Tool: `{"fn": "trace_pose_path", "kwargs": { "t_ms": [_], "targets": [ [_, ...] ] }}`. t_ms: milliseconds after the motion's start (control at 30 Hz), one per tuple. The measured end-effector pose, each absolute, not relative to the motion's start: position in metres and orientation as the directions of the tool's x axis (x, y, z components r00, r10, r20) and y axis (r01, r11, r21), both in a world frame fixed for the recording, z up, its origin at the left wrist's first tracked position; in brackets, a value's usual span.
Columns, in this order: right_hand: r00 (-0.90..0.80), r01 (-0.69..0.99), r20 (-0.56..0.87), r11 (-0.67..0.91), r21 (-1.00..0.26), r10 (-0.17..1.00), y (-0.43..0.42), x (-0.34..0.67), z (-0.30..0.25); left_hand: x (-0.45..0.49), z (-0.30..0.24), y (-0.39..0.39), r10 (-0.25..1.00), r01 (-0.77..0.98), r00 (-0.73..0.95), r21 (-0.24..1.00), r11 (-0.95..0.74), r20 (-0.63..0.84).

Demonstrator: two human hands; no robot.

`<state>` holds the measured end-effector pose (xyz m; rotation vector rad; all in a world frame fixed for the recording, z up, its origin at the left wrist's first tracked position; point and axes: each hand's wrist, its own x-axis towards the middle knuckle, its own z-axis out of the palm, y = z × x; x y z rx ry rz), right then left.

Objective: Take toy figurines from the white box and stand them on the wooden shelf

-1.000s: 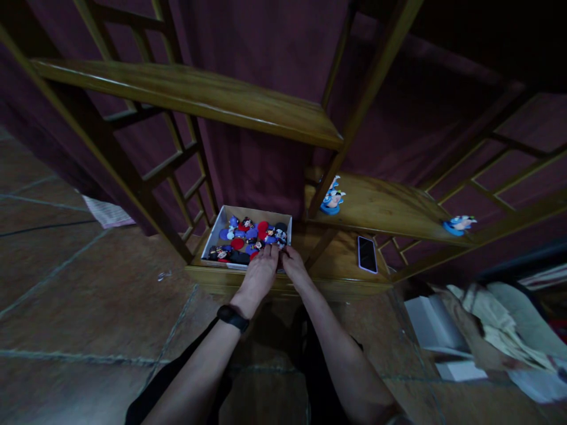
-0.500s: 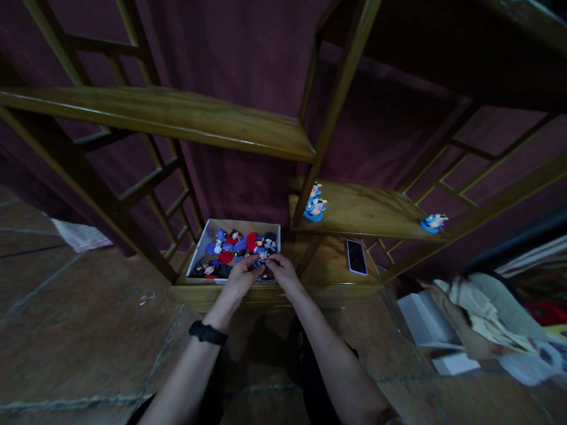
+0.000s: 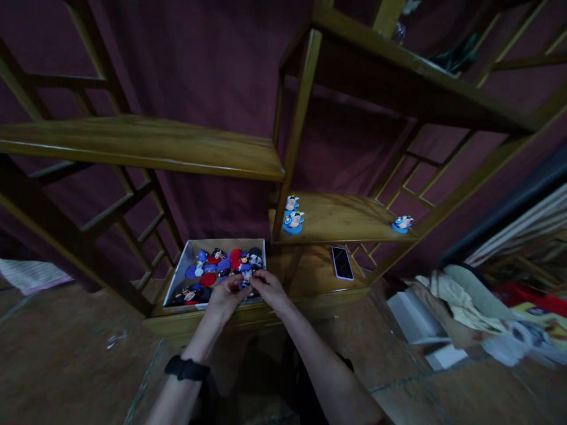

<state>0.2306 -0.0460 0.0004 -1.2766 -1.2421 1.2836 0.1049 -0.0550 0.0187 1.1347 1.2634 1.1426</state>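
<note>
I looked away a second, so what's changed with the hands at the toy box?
The left hand and right hand, earlier flat at the near edge of the box, have curled and now pinch a small toy between them. The box, phone and shelf toys stayed put.

A second ago the left hand [image 3: 224, 298] lay flat, fingers stretched over the near edge of the box [image 3: 182, 267], with the right hand [image 3: 270, 289] alongside. Now both have curled, their fingertips meeting around a small figure [image 3: 246, 282] at the box's 5 o'clock corner. The view has tipped upward, bringing a top shelf [image 3: 398, 71] in at 1 o'clock.
</note>
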Motion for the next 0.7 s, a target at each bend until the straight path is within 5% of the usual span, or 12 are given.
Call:
{"fn": "trace_pose_path", "kwargs": {
  "t_ms": [200,367,500,700],
  "targets": [
    [-0.053,0.12,0.002,0.009,-0.993,0.999,-0.05,0.231,0.0,0.106,0.01,-0.052,1.0,0.108,0.01,0.994,0.024,-0.025],
    [0.011,0.19,0.033,0.03,-0.981,0.999,-0.056,0.237,0.001,0.108,0.02,-0.062,0.993,0.077,0.051,0.992,0.104,-0.108],
    [0.027,0.093,0.003,0.0,-0.996,1.0,-0.075,0.25,0.008,0.097,0.044,-0.07,0.962,0.009,0.144,0.973,0.232,-0.231],
    [-0.255,-0.116,0.011,-0.019,-0.993,0.967,-0.141,0.319,0.083,0.081,0.065,-0.069,0.93,-0.109,0.084,0.924,0.366,-0.358]
  ]
}}
